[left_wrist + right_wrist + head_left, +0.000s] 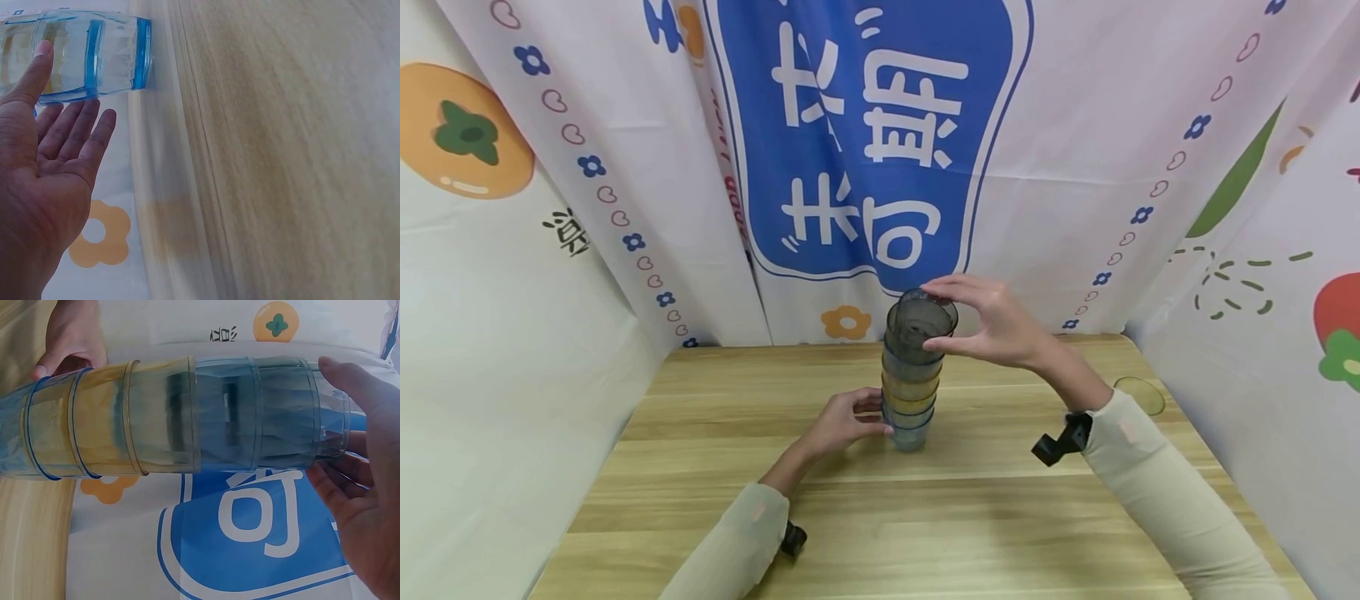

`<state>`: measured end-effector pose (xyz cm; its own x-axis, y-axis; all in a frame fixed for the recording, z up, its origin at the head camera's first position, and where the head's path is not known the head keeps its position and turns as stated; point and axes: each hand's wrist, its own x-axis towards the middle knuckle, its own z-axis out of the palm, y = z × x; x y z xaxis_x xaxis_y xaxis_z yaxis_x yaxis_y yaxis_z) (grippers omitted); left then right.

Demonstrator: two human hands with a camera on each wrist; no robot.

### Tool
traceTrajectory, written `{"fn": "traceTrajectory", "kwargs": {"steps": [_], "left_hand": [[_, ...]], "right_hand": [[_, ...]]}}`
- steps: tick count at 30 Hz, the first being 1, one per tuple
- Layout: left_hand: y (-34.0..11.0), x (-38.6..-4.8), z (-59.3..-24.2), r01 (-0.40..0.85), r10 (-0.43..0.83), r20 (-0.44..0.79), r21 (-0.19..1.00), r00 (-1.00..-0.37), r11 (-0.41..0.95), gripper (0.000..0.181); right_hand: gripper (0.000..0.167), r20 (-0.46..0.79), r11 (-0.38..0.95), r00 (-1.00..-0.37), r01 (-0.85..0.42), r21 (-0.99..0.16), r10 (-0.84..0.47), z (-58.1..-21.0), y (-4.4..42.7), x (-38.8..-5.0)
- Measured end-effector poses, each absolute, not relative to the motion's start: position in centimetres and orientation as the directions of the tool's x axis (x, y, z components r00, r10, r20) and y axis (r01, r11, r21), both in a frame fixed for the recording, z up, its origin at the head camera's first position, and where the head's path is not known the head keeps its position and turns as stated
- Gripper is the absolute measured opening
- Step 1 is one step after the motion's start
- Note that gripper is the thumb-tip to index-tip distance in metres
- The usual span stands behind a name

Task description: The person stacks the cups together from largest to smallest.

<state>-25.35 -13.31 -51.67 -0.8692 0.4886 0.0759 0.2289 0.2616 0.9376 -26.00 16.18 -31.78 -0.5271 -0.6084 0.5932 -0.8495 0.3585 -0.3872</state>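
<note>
A tall stack of nested clear tinted cups stands upright on the wooden table, with blue, amber and grey layers. At its top, my right hand holds a grey cup by the rim, thumb on one side and fingers on the other. That cup sits inside the stack in the right wrist view. My left hand is at the lower left of the stack, beside a blue cup. Its thumb lies along the near side, while its fairly straight fingers reach toward the far side.
A yellow transparent round item lies near the table's right edge, partly behind the right sleeve. Printed cloth hangs behind the table and at both sides, close behind the stack.
</note>
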Motion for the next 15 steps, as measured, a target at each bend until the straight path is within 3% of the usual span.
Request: {"fn": "traceTrajectory", "kwargs": {"steps": [15], "left_hand": [[-13.3, -25.49, -51.75, 0.225, 0.486, 0.071, 0.937, -0.871, 0.267, 0.059]], "right_hand": [[0.068, 0.593, 0.345, -0.506, -0.862, -0.371, -0.626, -32.4, 16.07, -26.35]]}}
